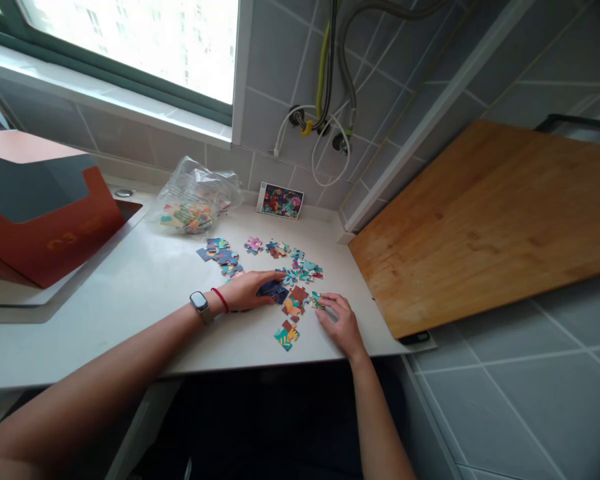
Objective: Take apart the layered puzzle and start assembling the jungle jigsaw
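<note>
My left hand [247, 290], with a watch and a red cord at the wrist, has its thumb and fingers closed around dark blue puzzle pieces [276, 292] low over the counter. My right hand [341, 323] pinches a teal and yellow puzzle piece [315, 300]. That piece is beside a joined brown and orange section [295, 302]; whether the two touch I cannot tell. A teal piece with yellow leaves [286, 335] lies nearer the counter's front edge. Beyond my hands are a cluster of teal pieces [305, 269], a pink piece [253, 245] and a blue group [221, 255].
A clear plastic bag of pieces [193, 207] stands at the back of the white counter [115, 287]. A picture card [280, 201] leans on the tiled wall. An open red box [50, 220] is at left, a wooden board [490, 230] at right. Hoses [347, 60] hang above.
</note>
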Action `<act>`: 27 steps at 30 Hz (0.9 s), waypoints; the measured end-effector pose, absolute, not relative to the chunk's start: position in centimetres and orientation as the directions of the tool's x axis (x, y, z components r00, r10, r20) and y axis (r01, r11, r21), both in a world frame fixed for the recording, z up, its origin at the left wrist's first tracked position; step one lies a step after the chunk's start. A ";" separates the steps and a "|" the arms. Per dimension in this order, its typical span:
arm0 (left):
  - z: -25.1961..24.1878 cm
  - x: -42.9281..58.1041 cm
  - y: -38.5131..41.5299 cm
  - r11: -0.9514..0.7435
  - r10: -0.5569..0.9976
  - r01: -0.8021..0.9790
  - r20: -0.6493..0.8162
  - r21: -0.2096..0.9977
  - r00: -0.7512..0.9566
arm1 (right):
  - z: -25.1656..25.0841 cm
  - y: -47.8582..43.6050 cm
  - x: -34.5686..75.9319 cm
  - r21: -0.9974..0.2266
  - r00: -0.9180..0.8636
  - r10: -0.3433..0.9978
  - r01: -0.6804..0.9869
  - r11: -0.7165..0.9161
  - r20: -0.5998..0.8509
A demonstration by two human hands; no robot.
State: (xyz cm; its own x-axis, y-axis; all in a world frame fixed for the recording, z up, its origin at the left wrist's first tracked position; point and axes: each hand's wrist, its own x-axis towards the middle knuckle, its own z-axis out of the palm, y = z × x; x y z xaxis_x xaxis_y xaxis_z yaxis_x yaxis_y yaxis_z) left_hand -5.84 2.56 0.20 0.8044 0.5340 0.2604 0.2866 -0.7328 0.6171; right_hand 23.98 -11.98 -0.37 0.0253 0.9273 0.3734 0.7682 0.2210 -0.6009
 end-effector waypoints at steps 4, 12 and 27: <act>-0.2 -5.6 2.6 -0.752 0.556 0.336 0.272 0.567 0.786 | -0.4 -11.9 24.0 -0.599 0.036 0.928 0.773 0.210 0.371; 0.5 -6.4 4.0 -0.710 0.656 0.383 0.357 0.591 0.665 | -0.4 -11.8 23.7 -0.597 0.059 0.929 0.781 0.184 0.365; 0.2 -7.6 5.9 -0.715 0.672 0.435 0.367 0.547 0.644 | 0.6 -11.8 22.9 -0.584 0.066 0.897 0.780 0.226 0.436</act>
